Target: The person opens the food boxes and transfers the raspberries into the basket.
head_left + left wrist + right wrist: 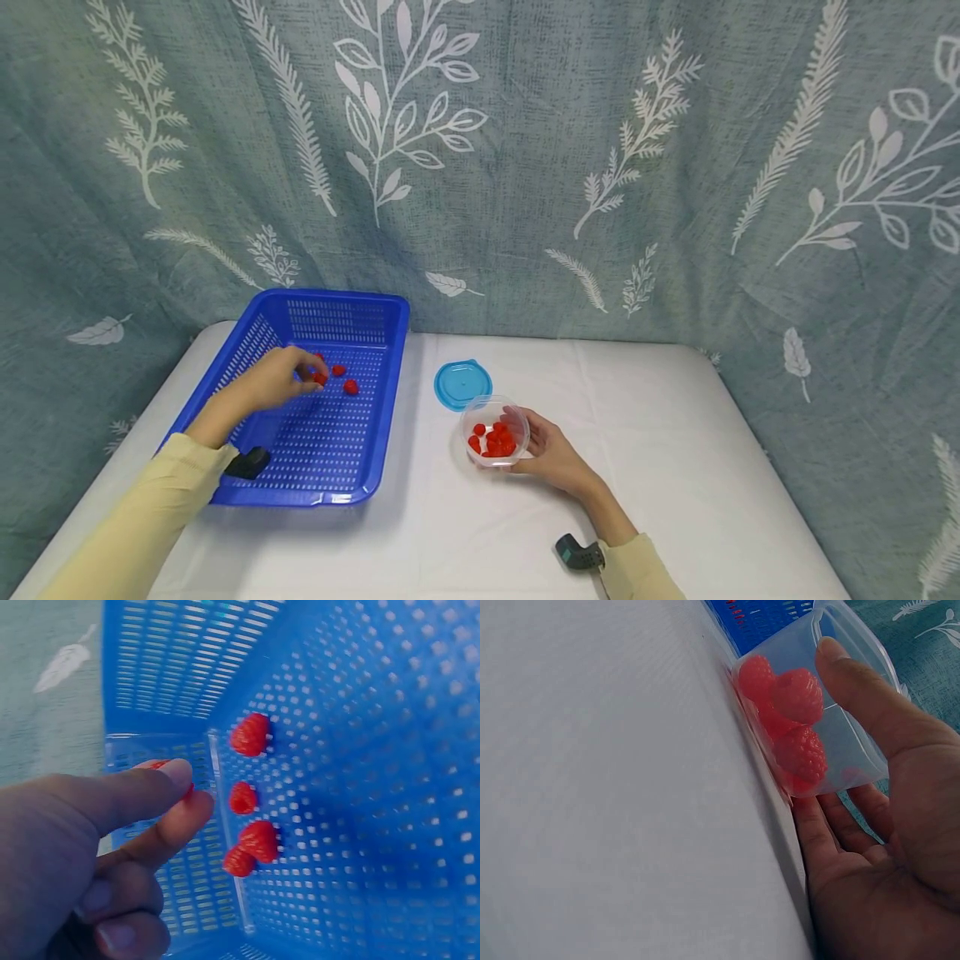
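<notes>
Over the blue basket (378,467), my left hand (273,379) pinches a raspberry between thumb and forefinger; only red slivers of that raspberry (189,793) show in the left wrist view. Several more raspberries (251,735) lie on the basket floor beside the fingertips. My right hand (555,454) grips a clear plastic container (487,408), thumb on one side and fingers round the other. Inside it sit several raspberries (801,750), gathered at the bottom. The container stands on the white table.
A round blue lid (462,384) lies on the white tablecloth (637,417) just behind the container. Behind the table hangs a grey-green curtain (517,167) with white leaf prints. The basket's raised walls surround the left hand's area.
</notes>
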### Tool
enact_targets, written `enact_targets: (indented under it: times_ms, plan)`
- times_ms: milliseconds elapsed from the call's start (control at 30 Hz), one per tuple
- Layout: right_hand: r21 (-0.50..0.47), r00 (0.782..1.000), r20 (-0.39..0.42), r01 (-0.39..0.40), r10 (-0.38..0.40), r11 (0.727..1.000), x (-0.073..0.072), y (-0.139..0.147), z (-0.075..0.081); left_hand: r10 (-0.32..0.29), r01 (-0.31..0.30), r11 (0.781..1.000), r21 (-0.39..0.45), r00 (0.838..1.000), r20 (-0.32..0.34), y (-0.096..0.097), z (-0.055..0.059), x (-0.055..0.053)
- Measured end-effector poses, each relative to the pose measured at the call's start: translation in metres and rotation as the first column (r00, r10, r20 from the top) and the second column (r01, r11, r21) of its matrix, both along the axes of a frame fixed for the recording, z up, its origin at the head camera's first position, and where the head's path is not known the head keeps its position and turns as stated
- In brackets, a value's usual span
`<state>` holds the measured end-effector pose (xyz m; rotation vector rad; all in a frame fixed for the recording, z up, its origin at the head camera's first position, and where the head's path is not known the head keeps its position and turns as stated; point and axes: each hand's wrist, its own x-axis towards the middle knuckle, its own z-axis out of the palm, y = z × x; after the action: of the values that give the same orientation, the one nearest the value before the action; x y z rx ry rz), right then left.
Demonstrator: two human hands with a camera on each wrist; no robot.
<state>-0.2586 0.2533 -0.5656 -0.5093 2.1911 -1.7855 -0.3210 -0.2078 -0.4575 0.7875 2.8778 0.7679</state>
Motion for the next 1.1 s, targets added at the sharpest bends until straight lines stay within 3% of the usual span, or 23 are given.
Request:
enact_targets:
  times_ms: [200,533,633,900,1100]
  plan:
    - [0.011,1.000,-0.008,0.004,-0.004,1.000,-0.001,0.000,-0.002,-0.061,0.061,0.996,-0.066,0.998,0.006,0.001,-0.014,-0.012]
    - [0.005,1.000,-0.004,0.001,-0.001,1.000,-0.001,0.001,-0.002,0.009,-0.002,0.999,-0.046,0.991,0.137,-0.003,-0.032,-0.024]
    - [0.005,1.000,0.002,0.004,-0.004,1.000,-0.001,0.001,-0.002,0.009,-0.001,0.999,-0.050,0.989,0.149,-0.005,-0.036,-0.025]
    - [0.013,1.000,0.000,0.006,-0.006,1.000,0.000,0.000,-0.001,0.020,-0.011,0.998,-0.062,0.989,0.148,-0.005,-0.037,-0.028]
    - [0.006,1.000,-0.004,-0.002,0.002,1.000,-0.001,0.000,-0.001,0.022,-0.009,0.996,-0.087,0.989,0.145,-0.005,-0.028,-0.023]
